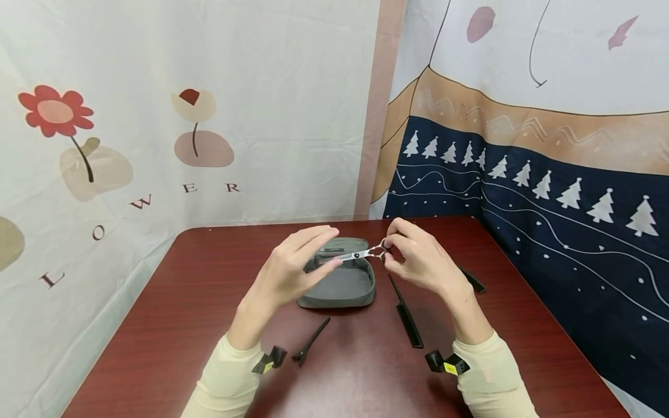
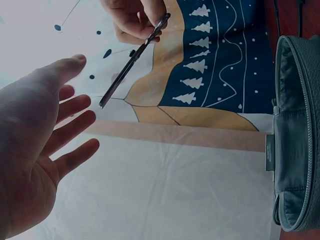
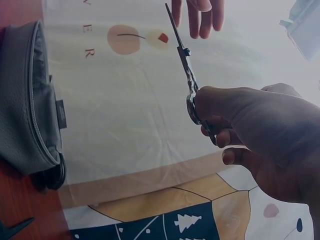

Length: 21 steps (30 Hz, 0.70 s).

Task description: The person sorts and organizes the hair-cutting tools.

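Note:
My right hand (image 1: pixel 418 255) grips a pair of thinning scissors (image 1: pixel 358 255) by the finger loops, held up above the table. The toothed blades point left, toward my left hand (image 1: pixel 290 264). That hand is held with fingers extended and thumb apart, close to the blade tips and holding nothing. In the left wrist view the scissors (image 2: pixel 131 62) show edge-on, with a gap between their tips and the left fingers. Below and behind both hands, a grey zippered case (image 1: pixel 337 290) lies with its lid raised.
A black tail comb (image 1: pixel 409 325) lies right of the case, and a black hair clip (image 1: pixel 312 342) in front of it. Another black item (image 1: pixel 473 280) is partly hidden behind the right forearm. Printed curtains border the dark red table (image 1: pixel 172 325) at the back and right.

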Motion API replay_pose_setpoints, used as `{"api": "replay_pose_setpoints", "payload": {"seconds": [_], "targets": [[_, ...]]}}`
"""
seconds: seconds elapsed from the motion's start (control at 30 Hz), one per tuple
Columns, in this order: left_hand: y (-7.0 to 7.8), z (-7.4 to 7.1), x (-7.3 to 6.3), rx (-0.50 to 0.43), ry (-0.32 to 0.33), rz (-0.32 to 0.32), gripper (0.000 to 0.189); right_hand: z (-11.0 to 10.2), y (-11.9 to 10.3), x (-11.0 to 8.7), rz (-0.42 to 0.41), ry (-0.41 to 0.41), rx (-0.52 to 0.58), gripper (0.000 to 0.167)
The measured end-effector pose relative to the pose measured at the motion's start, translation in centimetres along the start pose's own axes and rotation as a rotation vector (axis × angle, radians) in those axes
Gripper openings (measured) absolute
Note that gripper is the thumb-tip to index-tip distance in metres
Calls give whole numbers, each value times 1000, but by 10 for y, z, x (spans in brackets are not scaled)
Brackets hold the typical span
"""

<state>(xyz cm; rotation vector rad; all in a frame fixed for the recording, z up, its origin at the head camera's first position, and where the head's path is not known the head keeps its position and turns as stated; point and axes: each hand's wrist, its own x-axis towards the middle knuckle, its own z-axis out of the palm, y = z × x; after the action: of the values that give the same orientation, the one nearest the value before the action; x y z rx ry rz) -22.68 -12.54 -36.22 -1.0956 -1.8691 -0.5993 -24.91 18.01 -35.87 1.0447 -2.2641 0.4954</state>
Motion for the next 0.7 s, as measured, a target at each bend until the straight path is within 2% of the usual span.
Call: {"api": "replay_pose_setpoints", "payload": {"seconds": [0.3, 0.47, 0.7], "targets": [[6, 9, -3, 23, -105, -43, 55, -2, -6, 2, -2, -1, -1, 10], [6, 12, -5, 32, -131, -54, 49, -2, -8, 3, -12, -6, -2, 8], [5, 16, -7, 20, -133, -14, 29, 0, -8, 2, -11, -11, 4, 7]]}}
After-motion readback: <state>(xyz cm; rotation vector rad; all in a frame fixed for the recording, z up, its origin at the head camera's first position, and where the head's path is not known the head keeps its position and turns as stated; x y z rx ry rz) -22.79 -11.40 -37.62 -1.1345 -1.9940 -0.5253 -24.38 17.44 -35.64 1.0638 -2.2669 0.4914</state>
